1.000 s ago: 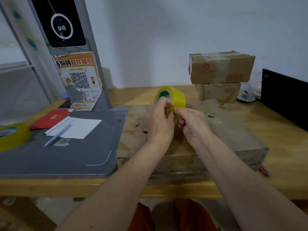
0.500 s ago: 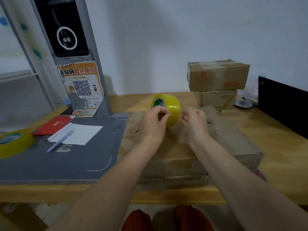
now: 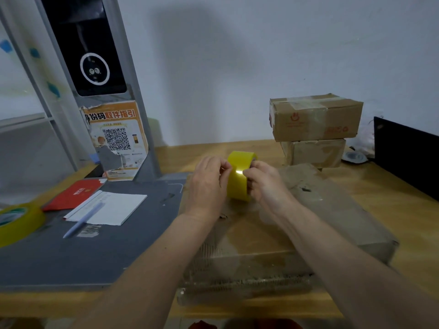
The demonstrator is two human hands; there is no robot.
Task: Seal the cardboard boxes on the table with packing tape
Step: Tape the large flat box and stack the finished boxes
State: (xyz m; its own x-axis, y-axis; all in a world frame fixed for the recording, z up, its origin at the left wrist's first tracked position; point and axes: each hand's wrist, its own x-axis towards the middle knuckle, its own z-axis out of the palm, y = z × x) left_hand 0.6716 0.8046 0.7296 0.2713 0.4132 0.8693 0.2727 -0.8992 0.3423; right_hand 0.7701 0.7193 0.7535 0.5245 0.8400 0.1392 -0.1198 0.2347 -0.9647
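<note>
Both hands hold the yellow packing tape roll point(image 3: 238, 179) just above the flat cardboard box point(image 3: 297, 224) on the worktop point(image 3: 403, 210): left hand point(image 3: 207, 184) and right hand point(image 3: 263, 184) pinching it, best picking patiently with a nail for the tape's free end.

I can read only one thing well: an orange poster point(image 3: 118, 141) stuck on the grey stand point(image 3: 133, 96). Its top line has big Chinese signs, "份码" in dark and "取件指引" in orange. Under that line is a black and white QR code point(image 3: 116, 139). The small print lower down is too tiny for me. Far right of the poster, the top brown box point(image 3: 316, 117) has a red round logo and red marks, but I cannot read them. The red booklet point(image 3: 73, 194) below the poster has a small white mark, also too blurred.
</note>
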